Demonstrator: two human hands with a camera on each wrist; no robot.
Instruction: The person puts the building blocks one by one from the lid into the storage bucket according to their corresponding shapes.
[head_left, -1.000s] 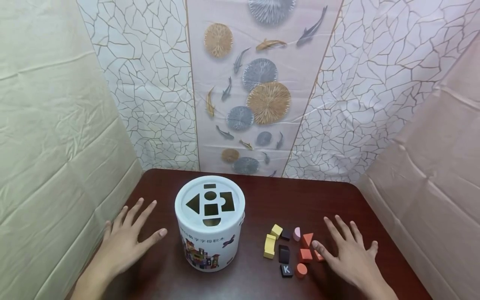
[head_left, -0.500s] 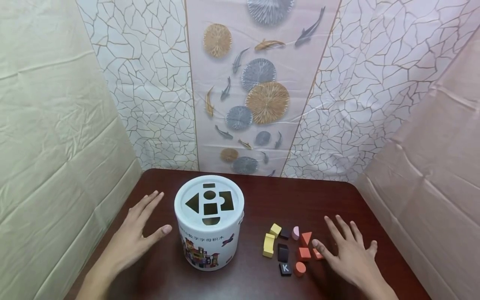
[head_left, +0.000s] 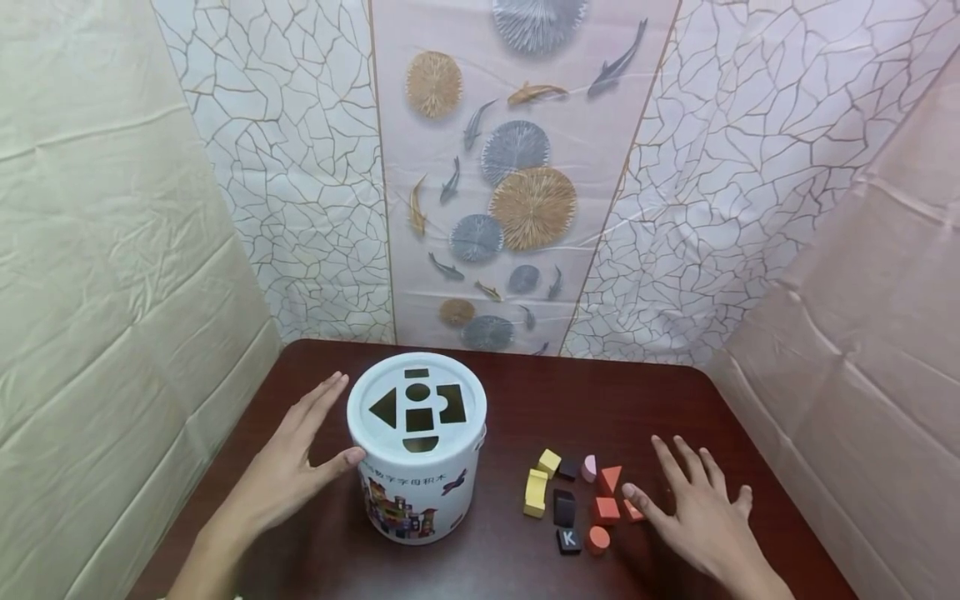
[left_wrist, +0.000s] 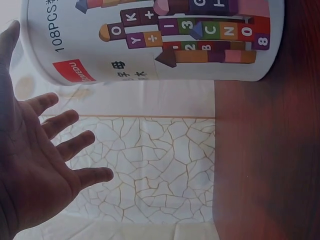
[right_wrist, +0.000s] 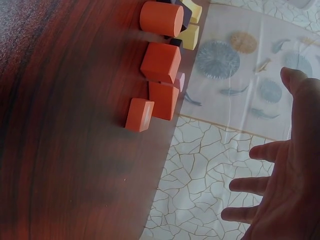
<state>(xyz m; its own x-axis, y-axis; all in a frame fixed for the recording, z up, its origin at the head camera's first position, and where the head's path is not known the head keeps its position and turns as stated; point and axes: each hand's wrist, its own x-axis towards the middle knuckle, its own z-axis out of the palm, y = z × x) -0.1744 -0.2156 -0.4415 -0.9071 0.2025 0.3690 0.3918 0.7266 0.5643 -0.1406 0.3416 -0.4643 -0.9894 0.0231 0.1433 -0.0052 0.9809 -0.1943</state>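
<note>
A white cylindrical block bucket (head_left: 423, 492) with shaped holes in its lid (head_left: 382, 442) stands upright left of the table's middle. Along its left side my left hand (head_left: 281, 471) is spread, thumb tip right at the bucket's upper edge, holding nothing. Over the table at the right, my right hand (head_left: 701, 517) has its fingers spread and grips nothing. Its thumb is nearest the orange blocks, among them a cube (right_wrist: 161, 62), a cylinder (right_wrist: 161, 18) and a triangular block (head_left: 610, 478). Farther left lie a yellow arch-shaped block (head_left: 536, 493) and a black block marked K (head_left: 568, 541).
A yellow block (head_left: 549, 462), a dark block (head_left: 564, 507) and a pink half-round block (head_left: 588, 468) lie in the same cluster. The dark red table (head_left: 525, 400) ends at a patterned cloth backdrop (head_left: 487, 275); plain cloth walls (head_left: 862, 333) flank both sides.
My left hand has moved right and slightly forward, from beside the bucket up to its edge. The right hand and the blocks have stayed nearly in place.
</note>
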